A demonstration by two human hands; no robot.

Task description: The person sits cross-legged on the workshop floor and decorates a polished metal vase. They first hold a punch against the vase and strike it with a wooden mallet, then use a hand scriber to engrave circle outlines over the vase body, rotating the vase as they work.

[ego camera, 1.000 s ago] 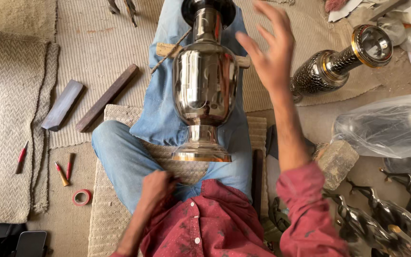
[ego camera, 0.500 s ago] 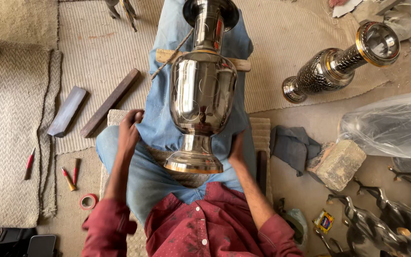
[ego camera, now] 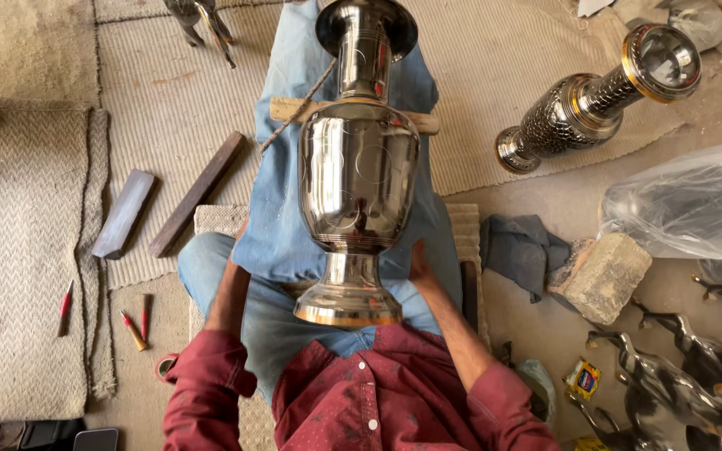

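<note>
A large polished metal vase (ego camera: 358, 175) lies along my lap, mouth away from me and foot (ego camera: 347, 305) toward my chest. Its neck rests on a wooden stick (ego camera: 287, 108) laid across my legs, over a blue cloth (ego camera: 273, 225). My right hand (ego camera: 418, 260) presses against the vase's lower body, just above the foot. My left forearm reaches to the vase's other side, and my left hand (ego camera: 238, 242) is mostly tucked under the blue cloth and the vase, fingers hidden.
A patterned vase with a gold rim (ego camera: 595, 100) lies on the mat at the right. Two wooden bars (ego camera: 198, 192) and red pencils (ego camera: 135, 330) lie at the left. At the right are a stone block (ego camera: 599, 276), grey cloth (ego camera: 520, 250), plastic-wrapped item (ego camera: 687, 200) and metal figures (ego camera: 695, 392).
My right hand came down from the air to the vase's lower side. My left hand slid from the vase's flank to under the cloth. The vase shifted slightly on my lap.
</note>
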